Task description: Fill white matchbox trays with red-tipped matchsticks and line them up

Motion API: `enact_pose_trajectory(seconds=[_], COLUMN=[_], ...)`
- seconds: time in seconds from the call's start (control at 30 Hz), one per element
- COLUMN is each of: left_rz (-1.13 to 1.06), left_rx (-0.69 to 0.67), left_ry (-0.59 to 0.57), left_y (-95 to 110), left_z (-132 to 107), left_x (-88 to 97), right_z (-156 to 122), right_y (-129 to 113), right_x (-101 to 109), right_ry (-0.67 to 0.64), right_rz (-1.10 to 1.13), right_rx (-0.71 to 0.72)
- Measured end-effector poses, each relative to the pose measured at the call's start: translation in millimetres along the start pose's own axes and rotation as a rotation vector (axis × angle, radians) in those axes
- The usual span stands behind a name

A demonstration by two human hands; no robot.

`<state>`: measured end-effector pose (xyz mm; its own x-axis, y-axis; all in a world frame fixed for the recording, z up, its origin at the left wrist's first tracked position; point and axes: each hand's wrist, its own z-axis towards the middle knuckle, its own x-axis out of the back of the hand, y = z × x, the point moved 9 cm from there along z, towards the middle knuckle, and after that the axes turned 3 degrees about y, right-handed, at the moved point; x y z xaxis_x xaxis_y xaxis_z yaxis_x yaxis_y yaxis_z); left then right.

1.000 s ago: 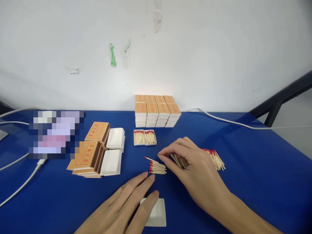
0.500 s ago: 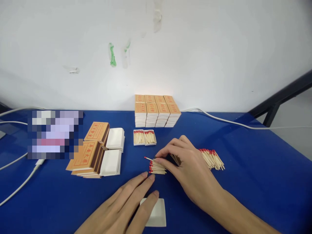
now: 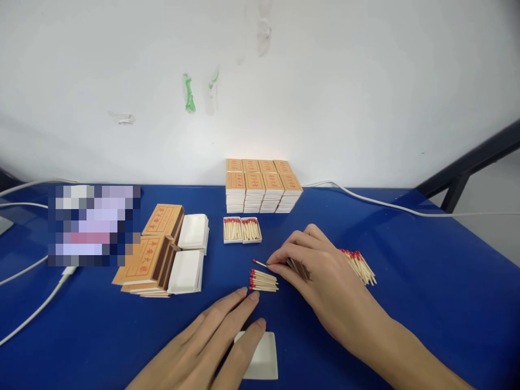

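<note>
My right hand (image 3: 314,265) lies over the left part of a large loose heap of red-tipped matches (image 3: 359,264) and pinches a single match (image 3: 260,264) at its fingertips. Just below that match is a small bunch of matches (image 3: 263,280) on the blue table (image 3: 426,281). My left hand (image 3: 211,341) rests flat with fingers stretched out, on a small white empty tray (image 3: 264,357) near the front edge.
A block of stacked matchboxes (image 3: 262,184) stands at the back by the wall, with two open trays full of matches (image 3: 241,229) before it. Orange sleeves (image 3: 152,249) and white empty trays (image 3: 190,254) pile up at left. White cables (image 3: 365,200) run along the edges.
My right hand's fingertips reached left to the stray match above the small bunch, then drew back right a little with that match pinched. My left hand stayed still.
</note>
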<state>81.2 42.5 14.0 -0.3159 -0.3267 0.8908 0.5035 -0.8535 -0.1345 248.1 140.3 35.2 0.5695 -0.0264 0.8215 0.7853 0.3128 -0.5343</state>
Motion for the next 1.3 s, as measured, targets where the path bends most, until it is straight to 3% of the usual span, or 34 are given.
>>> enact_pose_trajectory(seconds=[0.3, 0.53, 0.87, 1.3], left_rz=[-0.018, 0.003, 0.012, 0.024], left_rx=[0.005, -0.013, -0.022, -0.027], left_ry=[-0.008, -0.024, -0.023, -0.031], left_y=[-1, 1, 0, 0], left_z=[-2, -2, -3, -2], left_x=[-5.2, -6.1, -4.4, -2.5], right_z=[-8, -11, -18, -19], right_y=[-7, 7, 7, -2], right_x=[2, 27, 23, 18], right_ry=[-0.03, 0.151, 0.216, 0.229], right_rz=[-0.06, -0.205, -0.394, -0.364], right_rx=[0.089, 0.046, 0.065, 0.085])
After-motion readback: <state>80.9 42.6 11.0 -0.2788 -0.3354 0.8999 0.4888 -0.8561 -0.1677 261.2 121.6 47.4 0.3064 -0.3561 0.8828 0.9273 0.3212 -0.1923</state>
